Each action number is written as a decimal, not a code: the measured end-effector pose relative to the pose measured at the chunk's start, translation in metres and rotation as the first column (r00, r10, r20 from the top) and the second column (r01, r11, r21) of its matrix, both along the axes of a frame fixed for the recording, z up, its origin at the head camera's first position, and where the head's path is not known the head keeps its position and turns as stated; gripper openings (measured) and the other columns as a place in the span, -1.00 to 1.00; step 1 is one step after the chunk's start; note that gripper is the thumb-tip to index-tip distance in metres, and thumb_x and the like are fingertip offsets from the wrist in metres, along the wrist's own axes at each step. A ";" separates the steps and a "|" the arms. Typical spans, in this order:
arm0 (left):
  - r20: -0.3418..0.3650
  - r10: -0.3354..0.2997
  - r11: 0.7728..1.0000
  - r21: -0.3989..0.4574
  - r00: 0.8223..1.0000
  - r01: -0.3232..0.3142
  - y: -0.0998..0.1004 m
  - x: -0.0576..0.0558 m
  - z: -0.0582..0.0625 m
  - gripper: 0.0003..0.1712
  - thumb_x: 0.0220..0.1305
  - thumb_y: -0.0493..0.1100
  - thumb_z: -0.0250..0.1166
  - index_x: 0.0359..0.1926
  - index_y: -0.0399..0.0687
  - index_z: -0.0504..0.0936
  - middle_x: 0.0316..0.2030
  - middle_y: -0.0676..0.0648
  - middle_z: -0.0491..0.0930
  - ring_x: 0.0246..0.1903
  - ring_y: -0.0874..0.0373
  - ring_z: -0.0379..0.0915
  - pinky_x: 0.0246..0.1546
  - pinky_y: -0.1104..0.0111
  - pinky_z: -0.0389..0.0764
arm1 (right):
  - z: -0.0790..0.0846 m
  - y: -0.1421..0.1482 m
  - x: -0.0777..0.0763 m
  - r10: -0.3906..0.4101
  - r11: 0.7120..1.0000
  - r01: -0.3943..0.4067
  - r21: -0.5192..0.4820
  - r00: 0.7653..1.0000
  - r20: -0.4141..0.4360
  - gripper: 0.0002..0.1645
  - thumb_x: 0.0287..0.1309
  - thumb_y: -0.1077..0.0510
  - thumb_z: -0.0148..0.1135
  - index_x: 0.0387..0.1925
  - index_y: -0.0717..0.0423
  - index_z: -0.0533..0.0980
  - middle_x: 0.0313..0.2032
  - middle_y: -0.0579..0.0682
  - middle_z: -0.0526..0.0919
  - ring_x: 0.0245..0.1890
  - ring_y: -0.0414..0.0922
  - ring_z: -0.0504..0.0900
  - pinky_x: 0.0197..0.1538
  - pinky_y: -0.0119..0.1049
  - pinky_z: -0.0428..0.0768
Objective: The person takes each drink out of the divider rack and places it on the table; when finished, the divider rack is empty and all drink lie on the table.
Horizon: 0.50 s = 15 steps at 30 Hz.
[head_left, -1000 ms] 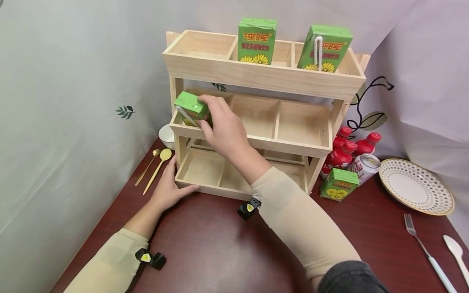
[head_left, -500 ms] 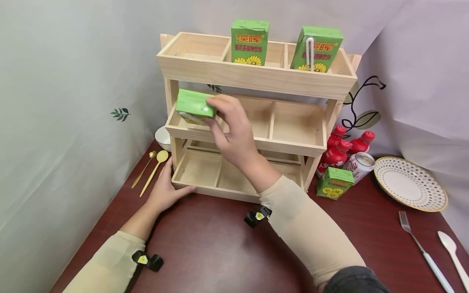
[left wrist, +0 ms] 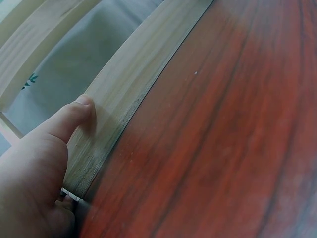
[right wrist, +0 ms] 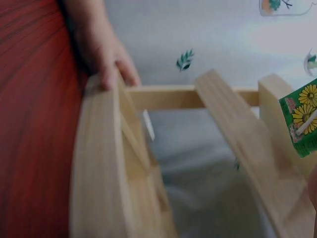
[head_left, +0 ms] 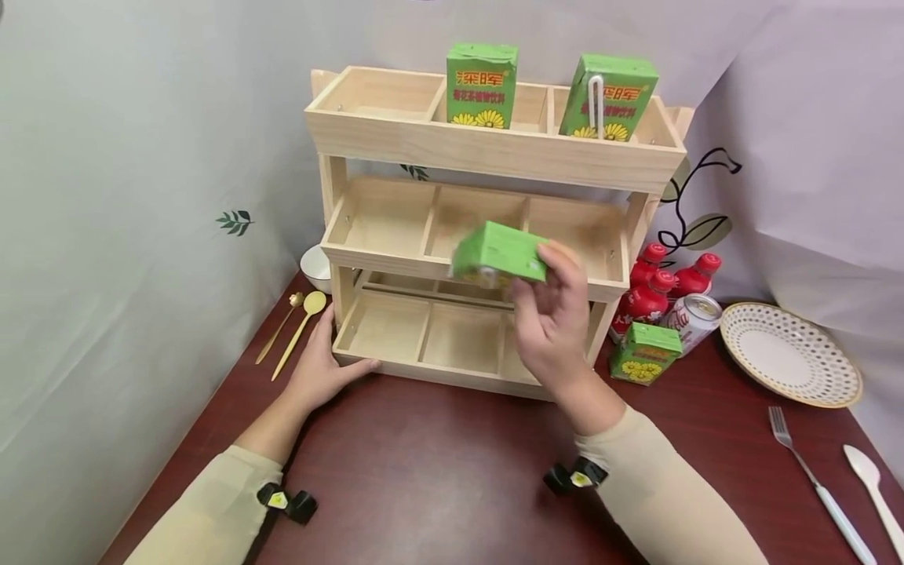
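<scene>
Green carton (head_left: pixel 503 251) is held aslant by the right hand (head_left: pixel 558 326), pinched at its right end between thumb and fingers, before the middle tier of the wooden rack (head_left: pixel 494 155). Rim contact cannot be determined. Lower left of this grip, the rack's bottom corner is gripped by the left hand (head_left: pixel 321 373). Above it, 2 other cartons (head_left: pixel 482 90) are seated. Light pressure is advised; the front rim should be cleared.
</scene>
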<state>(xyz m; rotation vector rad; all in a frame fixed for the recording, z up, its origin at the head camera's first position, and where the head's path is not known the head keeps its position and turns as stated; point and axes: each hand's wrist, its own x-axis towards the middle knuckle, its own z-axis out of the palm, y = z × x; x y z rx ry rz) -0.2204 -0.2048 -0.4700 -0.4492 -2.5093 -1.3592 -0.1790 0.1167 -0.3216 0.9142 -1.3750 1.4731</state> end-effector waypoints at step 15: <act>-0.019 -0.021 1.000 0.019 1.000 0.021 0.003 0.001 0.003 0.38 -0.27 0.05 0.66 0.50 0.16 -0.02 0.24 -0.15 0.29 0.19 0.00 0.21 0.15 -0.01 0.19 | -0.026 0.052 0.050 -0.070 0.996 0.073 0.053 0.996 -0.053 -0.57 0.23 0.37 0.20 -0.02 0.60 0.27 -0.02 0.50 0.33 0.06 0.18 0.45 0.01 -0.26 0.54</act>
